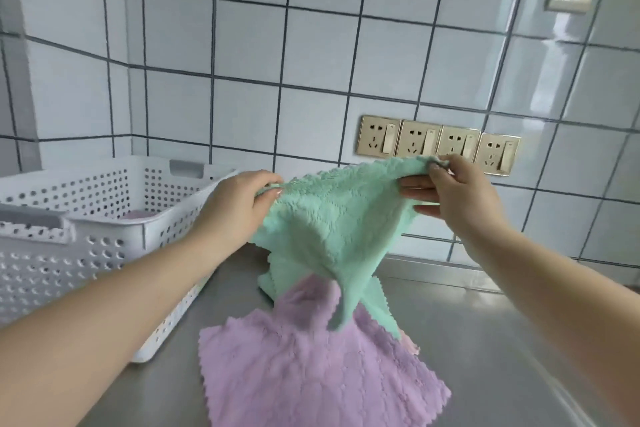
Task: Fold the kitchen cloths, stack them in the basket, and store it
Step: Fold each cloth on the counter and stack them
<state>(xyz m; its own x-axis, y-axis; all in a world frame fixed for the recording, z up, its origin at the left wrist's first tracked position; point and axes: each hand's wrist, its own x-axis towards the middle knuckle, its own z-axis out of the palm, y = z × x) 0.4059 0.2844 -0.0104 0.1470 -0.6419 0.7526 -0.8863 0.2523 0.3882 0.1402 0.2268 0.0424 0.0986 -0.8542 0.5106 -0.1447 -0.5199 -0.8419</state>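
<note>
A mint green cloth (332,222) hangs in the air above the steel counter, held by two corners. My left hand (232,204) pinches its left corner, and my right hand (457,191) pinches the right corner near the wall sockets. Below it a purple cloth (311,367) lies spread on the counter. Another green cloth (273,279) lies partly under the hanging one, and a pink cloth edge (410,345) peeks out on the right. A white perforated basket (104,236) stands at the left with a folded purple cloth (136,215) inside.
A tiled wall runs behind the steel counter (485,340), with a row of several gold sockets (438,144) just behind my right hand. The basket sits in the counter's left corner against the wall.
</note>
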